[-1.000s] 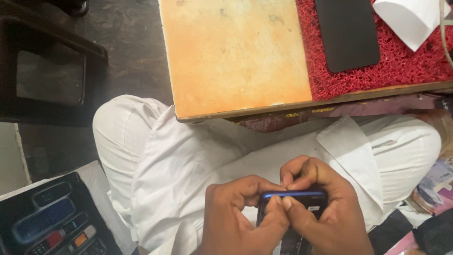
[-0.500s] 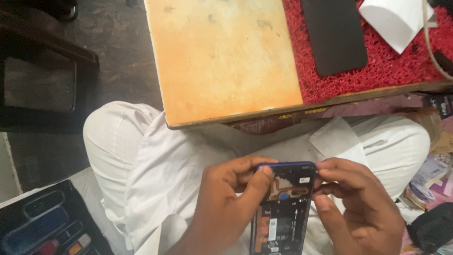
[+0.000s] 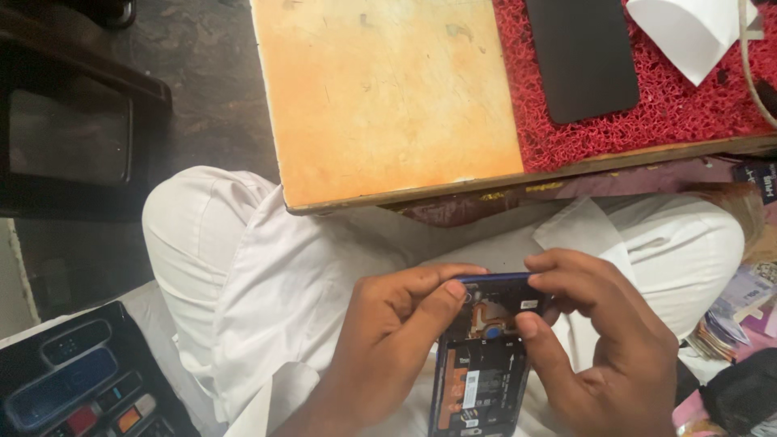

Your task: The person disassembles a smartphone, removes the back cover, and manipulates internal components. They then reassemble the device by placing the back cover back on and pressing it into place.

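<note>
Both hands closed on an opened phone [image 3: 483, 356], back cover off, blue frame, battery and board showing. Left hand [image 3: 388, 348] gripping the phone's left edge, thumb pressed across the upper corner, index finger curled along the top rim. Right hand [image 3: 603, 348] clamped on the phone's right edge, fingers hooked over the top rim, thumb laid on the exposed inner face near the battery's upper end. Phone held upright-ish over the lap, lower end cut off by the picture's bottom edge. Beneath and around the phone, white trousers [image 3: 267, 291], knees spread to either side. Beyond the phone, farther from the body, a low wooden table [image 3: 380, 97] with worn orange top. On the table's right part, well beyond the phone, a red mat [image 3: 688, 105] carrying a flat black panel [image 3: 583, 57] and a folded white sheet [image 3: 688, 32]. Down left of the phone, well apart, a black tool tray [image 3: 73, 380] with compartments. To the phone's right, a heap of small packets [image 3: 740, 311] on the floor.
</note>
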